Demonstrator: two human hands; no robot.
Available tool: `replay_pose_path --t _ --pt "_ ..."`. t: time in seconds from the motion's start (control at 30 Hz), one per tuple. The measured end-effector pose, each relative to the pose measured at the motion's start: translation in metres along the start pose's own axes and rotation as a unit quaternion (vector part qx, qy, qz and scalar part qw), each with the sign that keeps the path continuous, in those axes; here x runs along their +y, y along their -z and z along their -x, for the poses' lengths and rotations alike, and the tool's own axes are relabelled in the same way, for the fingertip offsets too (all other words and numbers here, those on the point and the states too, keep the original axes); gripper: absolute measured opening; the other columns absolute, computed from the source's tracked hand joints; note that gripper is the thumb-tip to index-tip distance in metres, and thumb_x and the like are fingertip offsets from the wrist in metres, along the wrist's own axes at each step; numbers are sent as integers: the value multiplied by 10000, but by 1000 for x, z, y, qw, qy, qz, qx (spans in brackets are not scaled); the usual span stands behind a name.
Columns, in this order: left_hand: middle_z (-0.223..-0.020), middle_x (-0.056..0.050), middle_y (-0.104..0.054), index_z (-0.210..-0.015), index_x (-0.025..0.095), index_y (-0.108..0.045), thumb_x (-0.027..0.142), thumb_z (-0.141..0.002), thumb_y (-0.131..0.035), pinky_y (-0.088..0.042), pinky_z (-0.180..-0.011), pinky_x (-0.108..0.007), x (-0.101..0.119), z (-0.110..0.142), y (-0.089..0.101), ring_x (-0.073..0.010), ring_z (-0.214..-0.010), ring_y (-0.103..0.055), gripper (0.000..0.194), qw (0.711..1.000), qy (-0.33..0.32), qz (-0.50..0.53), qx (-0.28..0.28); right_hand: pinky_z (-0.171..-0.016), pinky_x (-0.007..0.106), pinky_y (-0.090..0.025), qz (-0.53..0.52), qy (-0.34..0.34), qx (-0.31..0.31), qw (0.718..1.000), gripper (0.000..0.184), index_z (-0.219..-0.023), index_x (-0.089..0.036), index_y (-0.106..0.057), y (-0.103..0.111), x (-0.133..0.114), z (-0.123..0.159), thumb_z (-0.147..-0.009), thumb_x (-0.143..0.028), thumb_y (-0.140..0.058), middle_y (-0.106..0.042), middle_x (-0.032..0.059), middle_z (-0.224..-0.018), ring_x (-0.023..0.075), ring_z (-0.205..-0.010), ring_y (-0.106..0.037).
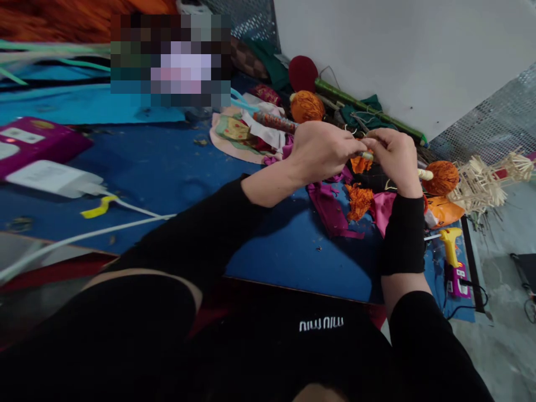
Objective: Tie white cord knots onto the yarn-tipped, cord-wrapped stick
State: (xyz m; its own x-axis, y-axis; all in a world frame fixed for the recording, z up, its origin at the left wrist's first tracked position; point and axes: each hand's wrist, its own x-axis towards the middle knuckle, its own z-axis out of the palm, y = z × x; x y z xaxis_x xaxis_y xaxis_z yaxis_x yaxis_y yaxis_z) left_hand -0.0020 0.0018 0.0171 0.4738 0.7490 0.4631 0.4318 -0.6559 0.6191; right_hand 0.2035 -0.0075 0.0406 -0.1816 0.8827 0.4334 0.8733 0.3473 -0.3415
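Above the blue table, my left hand and my right hand meet, fingers pinched close together. Between them shows a short piece of a thin, light-coloured stick, with both hands closed on it. A cream stem with an orange ball comes out past my right hand. Whether it is one piece with the stick is hidden by my fingers. A patterned rod reaches toward my left hand from the left. Below my hands lie crumpled orange scraps and magenta fabric strips.
At the back are another orange ball, a dark red ball and a green pole. A yellow glue gun stands near the right edge. A white adapter with a cable and a purple box lie left.
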Motion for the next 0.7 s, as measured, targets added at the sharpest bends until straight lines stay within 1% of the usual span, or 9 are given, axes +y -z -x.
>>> replay_pose_path --t 0.07,0.1,0.17,0.23,0.37,0.47,0.53,0.63,0.7 --pt "-1092 -79 -817 -1171 310 -848 351 -969 -559 -400 -794 -422 -1 0 6 -311 -956 -664 355 997 -14 -79 -15 -739 297 -419 -4 -11 8 1000 114 -945 -216 -769 14 0 3 -944 -320 -721 -686 -16 -762 139 -739 -580" --pt "-1113 -74 -815 -1190 311 -842 347 -973 -556 -418 -804 -419 -3 -1 9 -312 -991 -676 361 996 -10 -88 -10 -725 299 -414 -7 -24 18 1000 98 -962 -212 -769 23 1 6 -927 -300 -745 -668 -23 -736 131 -712 -562" --pt "-1099 -62 -815 -1148 315 -853 334 -938 -626 -452 -851 -403 -7 -3 17 -309 -1057 -687 310 999 20 -41 23 -677 307 -392 -9 -55 56 997 87 -952 -200 -773 44 10 13 -880 -245 -791 -617 -38 -670 115 -643 -506" --pt "-1055 -65 -815 -1114 308 -864 313 -899 -677 -473 -890 -392 -12 -5 23 -310 -1089 -690 285 998 44 -8 51 -635 317 -366 -29 -79 118 989 61 -882 -193 -767 64 25 22 -833 -173 -797 -585 -38 -643 105 -603 -465" --pt "-954 -72 -805 -1026 297 -878 288 -834 -727 -505 -889 -381 -21 -8 32 -322 -1104 -693 245 996 66 19 61 -597 346 -333 -103 -114 235 960 176 -688 -232 -678 93 67 36 -757 -91 -759 -561 -16 -651 102 -595 -438" --pt "-927 -55 -802 -949 328 -877 278 -795 -746 -515 -853 -385 -24 -10 35 -323 -1073 -702 208 995 73 20 68 -579 368 -294 -78 -157 307 935 252 -614 -269 -613 102 95 41 -716 -86 -752 -499 -30 -606 104 -553 -380" --pt "-935 -50 -808 -935 339 -876 282 -797 -743 -512 -852 -396 -25 -10 37 -322 -1046 -705 201 994 75 8 74 -564 372 -282 -75 -171 344 920 247 -615 -288 -598 103 110 42 -732 -103 -712 -486 -29 -596 112 -526 -360" --pt "-919 -36 -816 -948 330 -872 284 -808 -740 -507 -876 -384 -23 -10 42 -306 -1028 -695 198 995 76 -13 66 -541 373 -261 -105 -178 383 900 238 -627 -308 -558 98 129 38 -779 -157 -662 -448 -31 -593 112 -500 -305" --pt "-881 -26 -811 -948 308 -864 259 -797 -748 -505 -880 -354 -22 -10 46 -288 -1015 -689 197 995 83 -9 49 -562 376 -297 -125 -157 395 896 252 -630 -313 -514 94 141 34 -818 -265 -675 -437 -25 -616 115 -531 -324"
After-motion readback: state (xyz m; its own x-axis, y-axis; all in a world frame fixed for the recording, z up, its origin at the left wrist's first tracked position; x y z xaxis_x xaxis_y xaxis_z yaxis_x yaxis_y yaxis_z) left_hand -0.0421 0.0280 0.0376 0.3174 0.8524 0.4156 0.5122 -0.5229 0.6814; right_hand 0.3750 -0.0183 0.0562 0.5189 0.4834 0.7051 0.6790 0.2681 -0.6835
